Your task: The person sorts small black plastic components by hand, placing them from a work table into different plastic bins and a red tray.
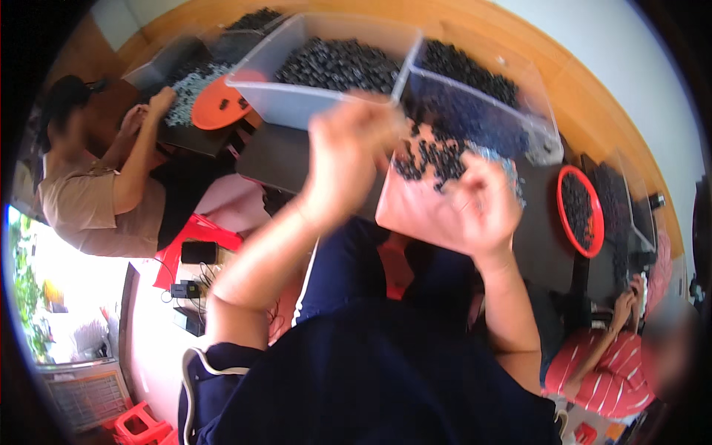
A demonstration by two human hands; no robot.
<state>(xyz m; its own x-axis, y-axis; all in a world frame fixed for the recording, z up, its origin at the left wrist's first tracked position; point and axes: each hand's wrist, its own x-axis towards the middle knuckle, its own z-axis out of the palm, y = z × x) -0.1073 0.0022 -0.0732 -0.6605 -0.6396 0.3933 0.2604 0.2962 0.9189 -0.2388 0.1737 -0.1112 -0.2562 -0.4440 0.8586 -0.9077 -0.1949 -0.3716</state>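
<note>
Small black parts (443, 165) lie scattered over the far half of a pink board (406, 209) in front of me. My left hand (347, 152) is raised over the board's far left corner, close to the front wall of a clear plastic bin (289, 104). Motion smears its fingers, so anything in them is hidden. Over the right part of the board is my right hand (486, 204), beside the black parts. Its fingers bend inward but are blurred too, and I cannot make out what they hold. Small pale blue pieces (512, 167) show just beyond it.
A second clear bin (545, 122) of black parts adjoins the first. To the right stands a red bowl (561, 211) of black parts on the dark table (534, 237). An orange tray (211, 104) lies far left. One person (96, 200) works at left, another (604, 374) at right.
</note>
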